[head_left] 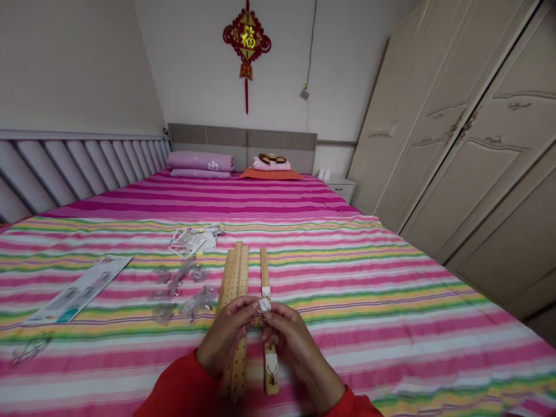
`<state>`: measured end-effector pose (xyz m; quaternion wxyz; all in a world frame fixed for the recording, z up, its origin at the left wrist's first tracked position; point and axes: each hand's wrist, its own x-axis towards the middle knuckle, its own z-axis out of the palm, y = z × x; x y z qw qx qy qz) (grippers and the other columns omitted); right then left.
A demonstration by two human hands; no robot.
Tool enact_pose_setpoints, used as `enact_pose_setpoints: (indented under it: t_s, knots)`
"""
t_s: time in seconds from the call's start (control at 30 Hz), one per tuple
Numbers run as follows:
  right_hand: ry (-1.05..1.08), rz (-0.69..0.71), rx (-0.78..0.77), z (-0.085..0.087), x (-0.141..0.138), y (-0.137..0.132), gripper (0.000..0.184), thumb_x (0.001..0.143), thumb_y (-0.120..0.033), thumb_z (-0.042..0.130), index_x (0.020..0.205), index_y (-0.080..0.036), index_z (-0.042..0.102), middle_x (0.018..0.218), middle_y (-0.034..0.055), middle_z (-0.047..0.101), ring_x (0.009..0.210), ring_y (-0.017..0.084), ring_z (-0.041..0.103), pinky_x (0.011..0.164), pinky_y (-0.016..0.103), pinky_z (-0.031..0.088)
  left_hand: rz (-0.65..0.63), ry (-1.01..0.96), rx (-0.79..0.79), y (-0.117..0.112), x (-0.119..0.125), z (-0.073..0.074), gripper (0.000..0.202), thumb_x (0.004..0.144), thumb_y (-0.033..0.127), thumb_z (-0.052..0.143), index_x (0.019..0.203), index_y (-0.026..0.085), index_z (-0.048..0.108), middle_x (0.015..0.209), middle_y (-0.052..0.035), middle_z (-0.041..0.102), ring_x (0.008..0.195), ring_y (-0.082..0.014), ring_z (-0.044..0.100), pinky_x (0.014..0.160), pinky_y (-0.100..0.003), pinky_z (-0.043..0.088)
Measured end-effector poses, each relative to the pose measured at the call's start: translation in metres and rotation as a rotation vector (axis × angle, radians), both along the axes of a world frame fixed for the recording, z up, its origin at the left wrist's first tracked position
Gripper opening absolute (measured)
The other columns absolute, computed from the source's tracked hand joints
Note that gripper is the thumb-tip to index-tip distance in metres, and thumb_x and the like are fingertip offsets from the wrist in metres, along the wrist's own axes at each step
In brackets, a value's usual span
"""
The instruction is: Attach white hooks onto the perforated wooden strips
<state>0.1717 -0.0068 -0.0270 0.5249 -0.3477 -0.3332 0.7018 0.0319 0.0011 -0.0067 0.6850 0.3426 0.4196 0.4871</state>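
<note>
Pinching a small white clip between both hands, we kept left hand and right hand closed on it over the narrow wooden strip, beside perforated wooden slats on the striped bedspread, seemingly for alignment.

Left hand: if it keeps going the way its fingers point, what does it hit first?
The left hand points right, toward the small white piece at its fingertips; just past that, the right hand. Depth is hard to judge.

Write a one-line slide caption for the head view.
Both hands, left and right, pinch a small white piece over a wooden strip on a striped bed.
</note>
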Motion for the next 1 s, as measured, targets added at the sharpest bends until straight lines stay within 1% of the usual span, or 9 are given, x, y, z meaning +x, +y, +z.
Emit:
enact_pose_setpoints:
  t_s: [0.1,0.17,0.27,0.4,0.5,0.6,0.67,0.83,1.0]
  knots:
    - [-0.119,-0.094,0.074,-0.004,0.006,0.016,0.033,0.058,-0.038,0.081,0.080,-0.014,0.072,0.055,0.0008,0.066,0.047,0.012,0.057,0.049,0.024,0.046,-0.018,0.056,-0.030,0.014,0.000,0.001,0.027,0.060,0.034,0.079,0.077,0.016,0.069,0.071,-0.0016,0.067,0.069,-0.0112,0.060,0.068,-0.022,0.046]
    - [-0.145,-0.142,0.107,-0.005,0.008,0.029,0.035,0.057,-0.040,0.081,0.078,-0.014,0.072,0.053,0.0005,0.066,0.048,0.012,0.058,0.050,0.025,0.048,-0.007,0.089,-0.041,0.027,0.001,0.003,0.028,0.058,0.033,0.080,0.077,0.016,0.069,0.070,-0.0016,0.066,0.067,-0.0105,0.060,0.067,-0.022,0.047]
    - [-0.154,-0.200,0.141,-0.006,0.009,0.052,0.035,0.055,-0.041,0.081,0.074,-0.015,0.069,0.053,-0.0002,0.066,0.047,0.013,0.059,0.049,0.025,0.049,0.021,0.119,-0.006,0.052,0.005,0.004,0.029,0.057,0.031,0.081,0.077,0.014,0.068,0.068,-0.0019,0.066,0.063,-0.0096,0.060,0.066,-0.022,0.048]
    - [-0.180,-0.230,0.130,-0.013,0.007,0.082,0.032,0.056,-0.041,0.079,0.067,-0.015,0.063,0.053,-0.0007,0.065,0.044,0.012,0.059,0.045,0.023,0.048,0.147,0.193,0.036,0.084,0.012,-0.005,0.032,0.051,0.027,0.082,0.073,0.014,0.066,0.061,-0.0001,0.063,0.057,-0.0087,0.058,0.060,-0.021,0.046]
    - [-0.226,-0.215,0.077,-0.023,0.006,0.101,0.031,0.055,-0.041,0.076,0.063,-0.016,0.061,0.050,-0.0012,0.064,0.039,0.010,0.055,0.040,0.021,0.044,0.180,0.235,0.039,0.100,0.016,-0.016,0.033,0.046,0.028,0.083,0.068,0.012,0.064,0.054,0.0022,0.059,0.051,-0.0071,0.054,0.053,-0.020,0.043]
    - [-0.263,-0.219,0.061,-0.035,0.006,0.115,0.029,0.054,-0.039,0.074,0.058,-0.016,0.057,0.043,-0.0030,0.059,0.033,0.008,0.048,0.034,0.019,0.036,0.184,0.262,0.021,0.109,0.019,-0.029,0.032,0.045,0.029,0.082,0.065,0.012,0.063,0.051,0.0029,0.058,0.049,-0.0066,0.052,0.052,-0.019,0.041]
    - [-0.286,-0.226,0.055,-0.043,0.006,0.121,0.027,0.054,-0.037,0.073,0.056,-0.017,0.055,0.039,-0.0042,0.056,0.031,0.008,0.044,0.032,0.019,0.032,0.193,0.280,0.005,0.114,0.021,-0.037,0.032,0.045,0.029,0.081,0.064,0.012,0.062,0.050,0.0027,0.058,0.049,-0.0075,0.053,0.053,-0.020,0.041]
    - [-0.338,-0.259,0.052,-0.058,0.006,0.128,0.021,0.057,-0.031,0.067,0.053,-0.019,0.051,0.035,-0.0064,0.051,0.031,0.008,0.042,0.034,0.019,0.031,0.201,0.342,-0.004,0.124,0.025,-0.052,0.024,0.050,0.025,0.076,0.064,0.014,0.061,0.050,0.0031,0.058,0.051,-0.0099,0.055,0.055,-0.023,0.044]
    - [-0.378,-0.279,0.044,-0.067,0.004,0.134,0.017,0.059,-0.028,0.062,0.051,-0.020,0.049,0.033,-0.0077,0.048,0.028,0.007,0.038,0.033,0.020,0.027,0.194,0.480,0.024,0.135,0.027,-0.061,0.012,0.056,0.018,0.069,0.060,0.016,0.059,0.046,0.0039,0.056,0.048,-0.0111,0.054,0.053,-0.023,0.043]
